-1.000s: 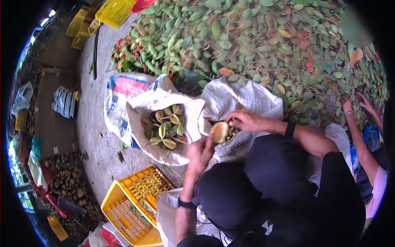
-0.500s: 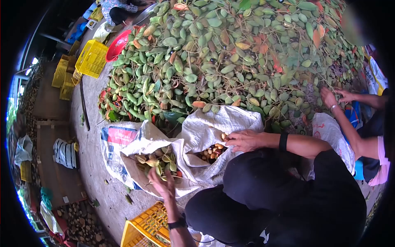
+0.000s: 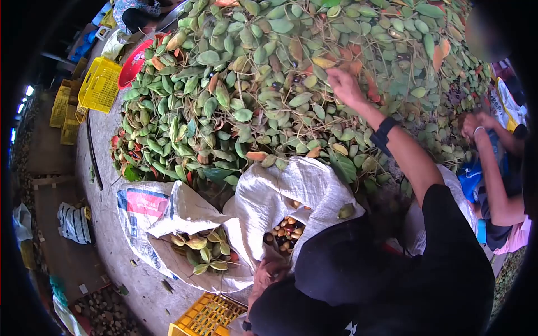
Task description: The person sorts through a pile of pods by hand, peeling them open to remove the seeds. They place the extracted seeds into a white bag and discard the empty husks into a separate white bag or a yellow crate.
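Note:
A large heap of green seed pods (image 3: 213, 106) with stems covers the ground in front of me. My right hand (image 3: 344, 88) is stretched out over its middle, fingers extended among the pods, with nothing visible in them. Low beside the sacks, my left hand (image 3: 269, 272) has its fingers curled near the rim of a white sack (image 3: 263, 193) holding pale and dark red seeds (image 3: 286, 232); whatever it grips is hidden. Left of that stands a printed white sack (image 3: 131, 224) with split pods (image 3: 204, 246) inside. A single green pod (image 3: 346, 211) lies on the sack by my knee.
A yellow crate (image 3: 204, 316) stands at the bottom; another yellow crate (image 3: 100, 84) and a red basin (image 3: 134, 64) are at upper left. A co-worker's hands (image 3: 473, 124) work at the right. Another person (image 3: 137, 17) sits at the far top left.
My right hand has left the seed sack and reached up onto the heap. My left hand has moved from the split-pod sack down and right. The view has shifted slightly.

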Available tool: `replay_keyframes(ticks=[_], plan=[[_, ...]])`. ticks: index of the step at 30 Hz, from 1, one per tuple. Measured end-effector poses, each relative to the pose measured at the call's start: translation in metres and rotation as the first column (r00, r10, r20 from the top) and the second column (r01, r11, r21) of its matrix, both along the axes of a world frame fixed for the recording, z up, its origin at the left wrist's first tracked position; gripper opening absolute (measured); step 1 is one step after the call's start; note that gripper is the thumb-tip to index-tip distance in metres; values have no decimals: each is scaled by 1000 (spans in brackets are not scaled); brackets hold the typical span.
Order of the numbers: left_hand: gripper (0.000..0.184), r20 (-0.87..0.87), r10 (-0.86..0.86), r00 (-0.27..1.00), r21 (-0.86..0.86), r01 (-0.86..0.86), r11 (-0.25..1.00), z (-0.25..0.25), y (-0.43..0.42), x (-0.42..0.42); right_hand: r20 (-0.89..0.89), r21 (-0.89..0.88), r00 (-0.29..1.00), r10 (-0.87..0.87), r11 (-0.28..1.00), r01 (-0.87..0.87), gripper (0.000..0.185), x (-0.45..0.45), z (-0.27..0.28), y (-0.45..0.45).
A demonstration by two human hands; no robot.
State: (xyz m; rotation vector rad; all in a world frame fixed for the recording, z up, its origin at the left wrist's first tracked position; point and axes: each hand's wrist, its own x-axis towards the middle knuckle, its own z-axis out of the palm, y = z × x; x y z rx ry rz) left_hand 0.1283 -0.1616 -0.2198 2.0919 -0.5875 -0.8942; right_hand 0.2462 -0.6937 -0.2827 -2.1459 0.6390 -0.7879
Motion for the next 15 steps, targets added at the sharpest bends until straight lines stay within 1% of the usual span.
replay_keyframes(ticks=[1, 2, 4, 5, 6, 7, 8, 9, 10, 11, 12, 13, 14, 15], plan=[[25, -22, 20, 1000, 1, -20, 1000, 4, 0, 3, -37, -14, 999, -11, 1000, 11, 29, 14, 0, -4], [24, -38, 36, 999, 4, -36, 999, 8, 0, 7, -33, -3, 999, -11, 1000, 11, 29, 27, -7, -10], [21, -60, 53, 997, 63, -49, 997, 14, 2, 12, -222, -153, 969, -110, 985, 76, 33, 46, -15, -7], [20, -90, 70, 993, 98, -61, 993, 16, 0, 14, -328, -180, 934, -141, 980, 85, 39, 51, -12, -6], [21, -88, 271, 958, -247, -285, 926, 18, -3, 2, -332, -178, 934, -132, 981, 76, 39, 51, -10, -1], [20, -288, 423, 859, -197, -486, 852, 16, -1, 2, -362, 64, 931, 44, 998, -22, 38, 50, -9, 5], [20, -465, 547, 696, -111, -659, 744, 13, 1, 3, -349, 300, 910, 222, 947, -116, 39, 50, -6, 9], [20, -467, 556, 688, -111, -669, 735, 13, 4, 5, -399, 248, 871, 286, 948, -197, 39, 43, -4, 14], [19, -278, 440, 854, -149, -491, 859, 28, -4, 17, -398, 253, 870, 292, 946, -202, 39, 36, -2, 22], [18, -72, 270, 960, -144, -278, 950, 37, -9, 26, -316, 428, 878, 360, 880, -207, 37, 28, -1, 26], [18, -67, 260, 963, -144, -267, 953, 34, -8, 24, -221, 586, 886, 407, 782, -213, 36, 20, 2, 28], [18, -113, 326, 939, -174, -342, 924, 32, -8, 21, -163, 582, 882, 443, 765, -277, 39, 11, 4, 28], [17, -162, 388, 907, -202, -415, 887, 30, -9, 20, -159, 577, 887, 434, 769, -273, 39, 7, 8, 25], [17, -158, 382, 911, -206, -409, 889, 30, -9, 19, -137, 376, 902, 409, 864, -334, 41, 3, 13, 22]])
